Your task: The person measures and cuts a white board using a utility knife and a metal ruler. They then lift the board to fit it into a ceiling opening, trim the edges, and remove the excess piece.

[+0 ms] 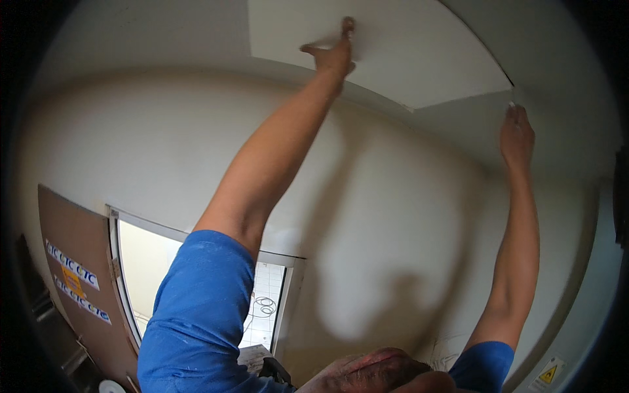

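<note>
My left grip (pixel 333 59), fingers splayed, lies against a flat white overhead panel (pixel 406 56) near its edge.
My right grip (pixel 517 136) is bunched just beside its corner, contents unclear; blue-lettered white strips (pixel 71 264) cross a flat brown board (pixel 72 221).

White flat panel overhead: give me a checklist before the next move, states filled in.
1. Bare left hand on the white flat panel: ok, fingers spread against its underside.
2. Bare right hand touching the panel's rightmost corner: cannot tell; raised fingertips show close to it.
3. Panel's right edge flush: cannot tell; a thin dark line runs along it.
4. Whole panel in view: not ok; the picture's top cuts it off.
5. Tall brown board with white labels clear of both hands: ok, at lower left.
</note>
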A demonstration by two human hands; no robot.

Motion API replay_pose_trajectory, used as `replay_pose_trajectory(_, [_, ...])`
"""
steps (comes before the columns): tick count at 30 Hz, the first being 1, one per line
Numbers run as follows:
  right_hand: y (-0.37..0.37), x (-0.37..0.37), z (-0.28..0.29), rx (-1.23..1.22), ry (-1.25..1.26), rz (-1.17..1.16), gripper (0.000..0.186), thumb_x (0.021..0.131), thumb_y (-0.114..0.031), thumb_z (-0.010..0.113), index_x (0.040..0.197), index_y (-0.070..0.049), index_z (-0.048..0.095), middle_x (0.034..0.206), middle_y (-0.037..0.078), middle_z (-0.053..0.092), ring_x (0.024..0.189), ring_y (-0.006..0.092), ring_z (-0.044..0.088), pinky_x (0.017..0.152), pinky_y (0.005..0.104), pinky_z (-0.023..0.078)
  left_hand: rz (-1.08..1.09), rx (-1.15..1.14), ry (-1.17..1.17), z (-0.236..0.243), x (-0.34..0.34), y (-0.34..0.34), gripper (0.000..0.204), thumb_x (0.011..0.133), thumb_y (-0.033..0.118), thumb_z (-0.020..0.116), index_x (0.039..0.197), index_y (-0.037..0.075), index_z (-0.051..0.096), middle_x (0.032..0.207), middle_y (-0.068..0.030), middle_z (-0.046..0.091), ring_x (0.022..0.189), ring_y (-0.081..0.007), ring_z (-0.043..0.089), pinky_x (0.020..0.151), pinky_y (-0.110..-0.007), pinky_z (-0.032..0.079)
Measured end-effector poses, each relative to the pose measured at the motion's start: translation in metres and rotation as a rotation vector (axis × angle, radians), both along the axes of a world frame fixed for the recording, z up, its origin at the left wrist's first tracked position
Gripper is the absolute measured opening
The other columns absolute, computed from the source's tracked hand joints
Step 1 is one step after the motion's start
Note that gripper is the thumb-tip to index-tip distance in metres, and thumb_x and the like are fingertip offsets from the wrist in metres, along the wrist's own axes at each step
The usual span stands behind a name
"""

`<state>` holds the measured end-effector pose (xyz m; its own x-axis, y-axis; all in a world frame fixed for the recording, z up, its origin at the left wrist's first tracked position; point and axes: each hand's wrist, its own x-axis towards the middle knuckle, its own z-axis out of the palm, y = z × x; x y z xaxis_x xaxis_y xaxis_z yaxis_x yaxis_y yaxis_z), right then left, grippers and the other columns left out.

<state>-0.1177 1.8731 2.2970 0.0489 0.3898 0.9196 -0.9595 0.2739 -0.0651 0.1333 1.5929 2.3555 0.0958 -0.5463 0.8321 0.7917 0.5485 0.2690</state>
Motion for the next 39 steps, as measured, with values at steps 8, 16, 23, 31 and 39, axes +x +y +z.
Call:
replay_pose_trajectory(8, [-0.010,0.024,-0.019,0.121,-0.171,0.116,0.041,0.108,-0.033,0.044,0.131,-0.002,0.058,0.108,0.025,0.068,0.105,0.0402,0.065,0.092,0.0458,0.048,0.021,0.012,-0.070,-0.002,0.003,0.000,0.156,0.073,0.078,0.075,0.152,0.002,-0.035,0.166,-0.0243,0.018,0.141,-0.0418,0.045,0.106,-0.048,0.054])
replay_pose_trajectory(16, [-0.063,0.033,-0.040,0.215,0.146,-0.076,0.054,0.108,-0.029,0.048,0.150,0.004,0.040,0.135,0.027,0.057,0.126,0.0422,0.058,0.104,0.0483,0.046,0.039,0.026,-0.097,-0.006,0.007,0.011,0.153,0.076,0.079,0.073,0.152,0.001,-0.035,0.168,-0.0200,0.017,0.145,-0.0425,0.040,0.108,-0.049,0.051])
replay_pose_trajectory(23, [-0.093,0.065,-0.040,0.290,0.230,-0.010,0.048,0.109,-0.026,0.046,0.152,-0.003,0.043,0.137,0.024,0.057,0.125,0.0401,0.058,0.103,0.0451,0.047,0.043,0.027,-0.064,0.000,0.002,0.004,0.153,0.076,0.077,0.074,0.152,0.002,-0.035,0.166,-0.0239,0.017,0.148,-0.0408,0.034,0.108,-0.050,0.051])
replay_pose_trajectory(31, [-0.089,0.222,-0.016,0.368,0.456,0.545,0.042,0.110,-0.034,0.048,0.133,0.001,0.054,0.096,0.017,0.065,0.078,0.0263,0.066,0.075,0.0420,0.054,0.015,0.024,-0.072,0.004,-0.002,0.009,0.152,0.077,0.072,0.077,0.152,0.002,-0.035,0.165,-0.0238,0.022,0.145,-0.0412,0.039,0.113,-0.047,0.046])
replay_pose_trajectory(39, [-0.142,0.323,-0.014,0.382,0.408,0.900,0.039,0.107,-0.033,0.050,0.117,0.004,0.059,0.080,0.011,0.064,0.069,0.0206,0.068,0.066,0.0368,0.057,-0.050,-0.101,0.031,0.017,-0.027,-0.018,0.155,0.073,0.079,0.075,0.154,0.002,-0.032,0.162,-0.0349,0.022,0.149,-0.0459,0.032,0.124,-0.047,0.029])
